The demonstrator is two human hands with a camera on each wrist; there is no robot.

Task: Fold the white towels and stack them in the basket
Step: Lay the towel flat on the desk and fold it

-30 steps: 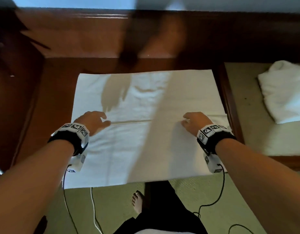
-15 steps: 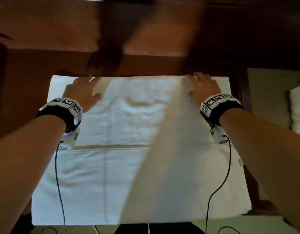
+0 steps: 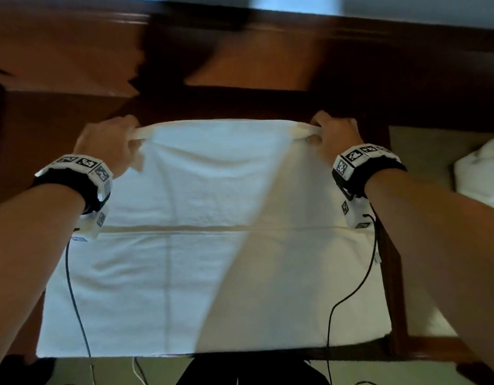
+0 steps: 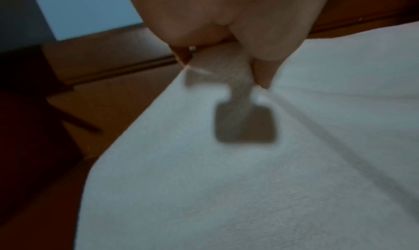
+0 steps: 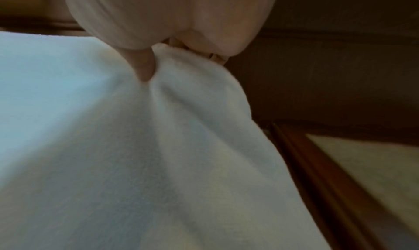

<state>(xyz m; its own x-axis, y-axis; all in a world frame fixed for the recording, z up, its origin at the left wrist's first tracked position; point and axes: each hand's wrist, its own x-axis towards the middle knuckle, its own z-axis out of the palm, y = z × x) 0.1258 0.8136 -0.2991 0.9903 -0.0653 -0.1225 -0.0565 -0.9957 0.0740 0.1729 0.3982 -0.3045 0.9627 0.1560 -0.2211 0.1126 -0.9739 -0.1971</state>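
While a white towel point(image 3: 212, 259) lies spread on a wooden table point(image 3: 32, 129), its far corners are pinched; the left hand point(image 3: 107, 143) grasps at ten o'clock, the right hand point(image 3: 334, 134) at two o'clock. Another towel point(image 3: 482, 176) is seen at three o'clock.

white towel point(image 3: 184, 287) lies spread on the dark wooden table point(image 3: 23, 129).

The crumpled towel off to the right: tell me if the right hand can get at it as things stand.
Probably not yet. The right hand is pinching a far corner of the spread towel, so it is occupied. The crumpled towel lies uncovered beyond the table edge; once that corner is released, the path looks open.
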